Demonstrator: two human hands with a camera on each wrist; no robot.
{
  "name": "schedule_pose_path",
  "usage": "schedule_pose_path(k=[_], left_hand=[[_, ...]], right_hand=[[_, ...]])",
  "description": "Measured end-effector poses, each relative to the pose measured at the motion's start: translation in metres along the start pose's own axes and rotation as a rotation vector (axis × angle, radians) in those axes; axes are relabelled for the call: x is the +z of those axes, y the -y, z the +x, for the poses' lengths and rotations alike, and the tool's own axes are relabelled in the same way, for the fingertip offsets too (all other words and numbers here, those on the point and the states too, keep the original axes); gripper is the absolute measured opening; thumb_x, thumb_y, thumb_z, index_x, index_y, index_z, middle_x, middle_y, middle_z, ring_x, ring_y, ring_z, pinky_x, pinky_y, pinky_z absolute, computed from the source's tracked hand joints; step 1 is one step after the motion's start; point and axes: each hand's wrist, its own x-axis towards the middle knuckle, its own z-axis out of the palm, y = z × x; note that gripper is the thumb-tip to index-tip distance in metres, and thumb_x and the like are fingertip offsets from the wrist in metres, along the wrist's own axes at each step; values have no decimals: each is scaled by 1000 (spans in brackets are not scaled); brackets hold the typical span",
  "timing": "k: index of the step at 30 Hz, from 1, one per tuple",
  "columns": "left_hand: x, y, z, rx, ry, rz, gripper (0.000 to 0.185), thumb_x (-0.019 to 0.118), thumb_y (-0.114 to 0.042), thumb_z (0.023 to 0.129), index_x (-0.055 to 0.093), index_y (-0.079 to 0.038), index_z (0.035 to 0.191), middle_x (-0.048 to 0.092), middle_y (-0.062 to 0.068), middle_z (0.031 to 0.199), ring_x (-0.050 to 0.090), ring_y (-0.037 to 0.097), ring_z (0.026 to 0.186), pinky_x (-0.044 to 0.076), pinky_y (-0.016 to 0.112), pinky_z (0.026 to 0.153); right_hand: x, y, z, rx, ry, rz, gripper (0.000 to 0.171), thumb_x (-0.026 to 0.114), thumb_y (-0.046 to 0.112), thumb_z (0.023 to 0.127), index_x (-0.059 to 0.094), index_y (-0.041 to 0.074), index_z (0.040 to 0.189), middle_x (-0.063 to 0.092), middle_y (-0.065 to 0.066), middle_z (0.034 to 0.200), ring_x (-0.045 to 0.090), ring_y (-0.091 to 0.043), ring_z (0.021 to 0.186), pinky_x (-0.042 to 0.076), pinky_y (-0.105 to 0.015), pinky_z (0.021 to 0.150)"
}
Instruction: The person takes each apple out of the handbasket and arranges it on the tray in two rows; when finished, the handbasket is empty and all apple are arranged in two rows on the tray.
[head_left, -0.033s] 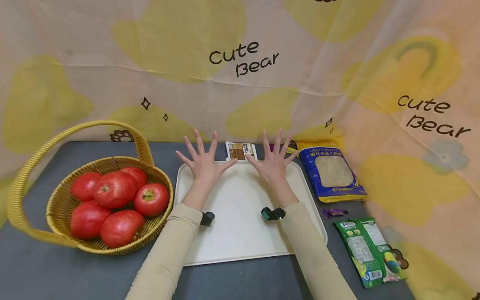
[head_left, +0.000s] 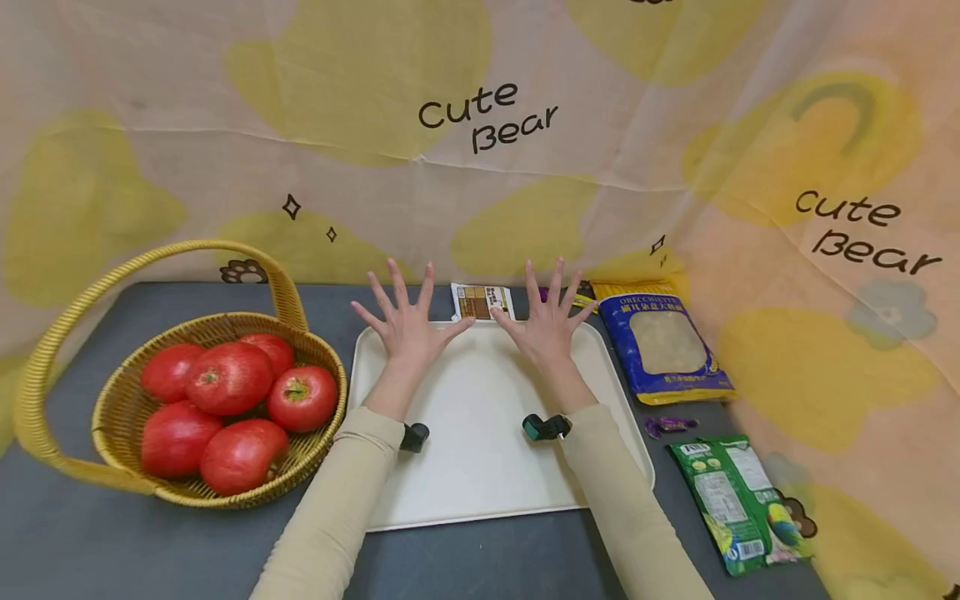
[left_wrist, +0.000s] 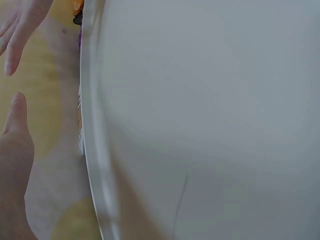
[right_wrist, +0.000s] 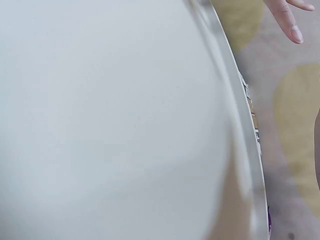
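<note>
Over the far part of a white tray (head_left: pixel 480 442), my left hand (head_left: pixel 411 332) is held with its fingers spread wide and holds nothing. Beside it, my right hand (head_left: pixel 547 332) is spread the same way, also bare. The two thumbs point toward each other, with a gap between them. Just past the tray's far edge, a small brown-and-white snack packet (head_left: pixel 482 300) lies near both thumbs. The left wrist view shows my left hand (left_wrist: pixel 16 155) at the lower left, above the tray's rim (left_wrist: pixel 89 125).
On the left stands a wicker basket (head_left: pixel 116 408) with a tall handle, holding several red apples (head_left: pixel 228 379). Right of the tray lie a blue-and-yellow orecchiette bag (head_left: pixel 663 342), a purple wrapped candy (head_left: pixel 670 427) and a green packet (head_left: pixel 738 504). A patterned cloth (head_left: pixel 375 192) hangs behind.
</note>
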Motion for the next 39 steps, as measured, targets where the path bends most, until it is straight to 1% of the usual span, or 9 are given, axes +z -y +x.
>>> schedule_pose_path(k=[16,18,21,24,27,29,32,36,39], left_hand=[[-7,10,-1,-34,7,-45,113,51,-88,70,-17,-46,150,-25,13,159,-30,43,139,-17,74,101],[-10,9,-3,-28,24,-63,111,50,-87,72,-10,-43,153,-19,14,160,-20,46,142,-10,75,103],[-23,5,-16,8,81,-159,100,50,-81,80,10,-32,158,5,17,162,14,47,144,18,69,108],[-47,1,-42,80,142,-305,81,53,-66,89,34,-21,153,34,15,154,42,41,133,40,61,99],[-79,6,-76,187,132,-457,61,61,-49,92,53,-15,142,50,10,144,49,32,130,42,56,100],[-103,15,-96,261,67,-519,52,67,-39,91,59,-15,136,56,6,139,52,27,128,43,52,102],[-141,40,-119,343,-112,-572,46,75,-25,86,65,-14,130,62,3,131,57,19,122,45,36,101],[-194,80,-133,384,-515,-594,35,77,-20,83,73,-6,115,70,9,116,63,10,110,44,17,95],[-225,107,-136,334,-839,-600,28,75,-20,83,76,0,101,72,16,104,66,14,103,44,17,93]], right_hand=[[4,10,-1,-9,32,-3,100,47,83,78,3,39,156,-17,-7,162,-20,-40,144,-5,-79,101],[5,12,-3,-10,38,39,100,50,81,78,7,37,157,-12,-7,162,-16,-40,146,2,-77,104],[4,19,-8,-23,60,190,96,58,74,80,21,29,156,4,-10,163,-1,-38,147,16,-70,108],[1,33,-15,-48,101,410,88,68,60,82,36,17,151,23,-13,158,18,-36,145,29,-61,109],[-7,52,-20,-87,155,584,80,74,48,82,42,12,146,34,-12,152,31,-32,139,33,-54,109],[-14,66,-23,-125,193,662,77,76,43,83,44,11,145,38,-10,150,36,-29,136,35,-50,108],[-24,87,-27,-180,257,767,73,77,38,83,45,12,144,41,-6,147,40,-25,134,43,-47,102],[-35,116,-33,-276,347,854,70,76,35,85,46,14,144,41,-3,147,42,-23,133,50,-44,96],[-39,140,-38,-362,406,886,69,76,34,85,47,15,144,43,-2,146,42,-21,133,51,-42,95]])
